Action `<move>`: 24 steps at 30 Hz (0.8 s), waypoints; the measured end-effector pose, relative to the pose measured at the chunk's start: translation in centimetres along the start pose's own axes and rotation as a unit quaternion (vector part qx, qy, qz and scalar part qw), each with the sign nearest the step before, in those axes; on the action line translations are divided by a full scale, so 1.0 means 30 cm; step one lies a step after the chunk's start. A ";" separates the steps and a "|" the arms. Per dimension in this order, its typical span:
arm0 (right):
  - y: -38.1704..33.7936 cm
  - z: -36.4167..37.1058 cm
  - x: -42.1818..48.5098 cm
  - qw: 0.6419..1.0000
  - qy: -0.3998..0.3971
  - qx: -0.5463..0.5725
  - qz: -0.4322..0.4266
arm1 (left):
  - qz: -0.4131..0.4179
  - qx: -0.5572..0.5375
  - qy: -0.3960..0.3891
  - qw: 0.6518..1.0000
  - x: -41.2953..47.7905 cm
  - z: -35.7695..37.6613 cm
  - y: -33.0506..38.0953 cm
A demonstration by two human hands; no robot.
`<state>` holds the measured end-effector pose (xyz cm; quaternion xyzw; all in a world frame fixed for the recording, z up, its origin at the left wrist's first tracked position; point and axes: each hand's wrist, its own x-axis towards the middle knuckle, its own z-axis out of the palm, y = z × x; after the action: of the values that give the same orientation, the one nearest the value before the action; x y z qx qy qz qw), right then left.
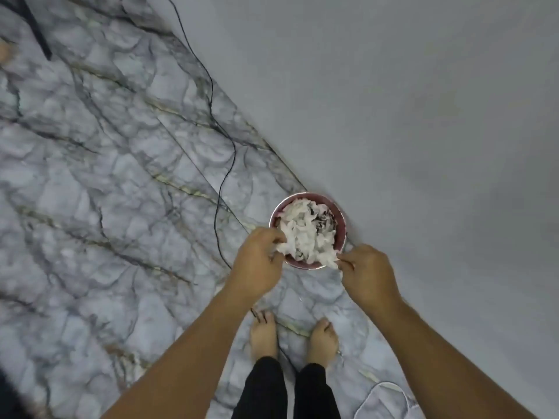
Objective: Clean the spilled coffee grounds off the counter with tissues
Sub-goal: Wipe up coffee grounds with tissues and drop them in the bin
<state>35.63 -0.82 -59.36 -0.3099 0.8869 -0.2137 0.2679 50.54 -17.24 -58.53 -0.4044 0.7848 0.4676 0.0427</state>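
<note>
Both hands over red bin (341, 219) on marble floor (90, 176). Left hand (257, 261) and right hand (367, 276) each pinch white tissues (305, 234) heaped inside bin.

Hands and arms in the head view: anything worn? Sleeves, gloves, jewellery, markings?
Nothing worn on either. The left hand and right hand are bare, with no gloves, and no rings or watch visible. Both forearms are bare to the frame edge, no sleeves showing. No markings or cables on them.

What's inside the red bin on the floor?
The bin holds crumpled white tissues, with dark bits showing among them. Both hands pinch the tissues. Anything beneath is covered.
</note>
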 end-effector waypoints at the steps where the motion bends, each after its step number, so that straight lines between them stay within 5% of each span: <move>1: 0.052 0.066 0.047 1.000 -0.004 -0.019 0.005 | -0.007 0.008 -0.005 1.000 0.065 0.067 -0.057; 8: 0.305 0.419 0.245 0.994 0.013 -0.110 0.002 | 0.009 0.071 -0.075 0.995 0.345 0.395 -0.307; 12: 0.323 0.463 0.244 0.991 -0.049 -0.118 0.036 | 0.017 0.118 -0.083 0.989 0.335 0.416 -0.317; 19: 0.107 0.181 0.054 0.994 -0.057 0.022 0.095 | -0.018 0.105 -0.058 0.993 0.152 0.216 -0.179; 24: -0.161 -0.210 -0.182 0.958 -0.128 0.169 0.194 | -0.029 0.092 -0.103 0.990 -0.121 -0.029 0.096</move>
<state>37.53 0.70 -50.03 -0.1066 0.8390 -0.2628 0.4644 51.32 -15.08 -54.41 -0.3707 0.8041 0.4310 0.1737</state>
